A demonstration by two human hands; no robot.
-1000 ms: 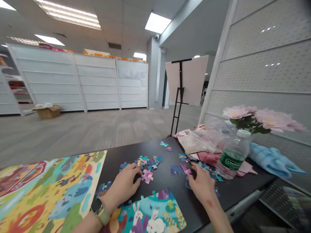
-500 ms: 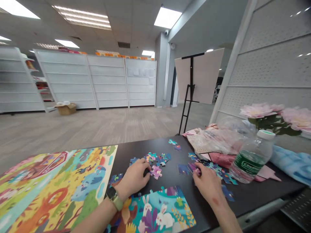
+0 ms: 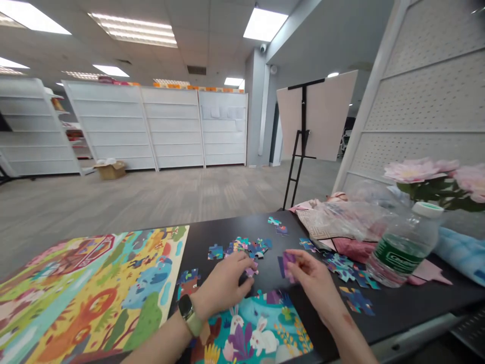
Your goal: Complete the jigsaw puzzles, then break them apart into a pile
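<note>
Between the thumb and fingers of my right hand (image 3: pixel 312 275) is a purple puzzle piece (image 3: pixel 288 264), tilted up off the dark table. My left hand (image 3: pixel 227 278), with a watch on its wrist, rests palm down with thumb and forefinger apart. A pink puzzle piece (image 3: pixel 251 270) lies by its fingertips, partly covered. Below both hands lies a joined section of puzzle (image 3: pixel 261 328) showing white rabbits, purple leaves and a teal ground. A blue puzzle piece (image 3: pixel 215 252) and a small cluster of pieces (image 3: pixel 259 246) lie just beyond my left hand.
A large colourful picture sheet (image 3: pixel 151 288) covers the table's left side. More loose pieces (image 3: pixel 343 265) lie to the right, near a water bottle (image 3: pixel 403 247). Plastic wrap (image 3: pixel 348 217), cloth and pink flowers (image 3: pixel 413 172) stand behind. An easel (image 3: pixel 303 121) stands past the table.
My right hand has lifted the purple piece off the table and moved slightly left. My left hand has shifted right and nearer, over the pink piece. The view has turned a little left.
</note>
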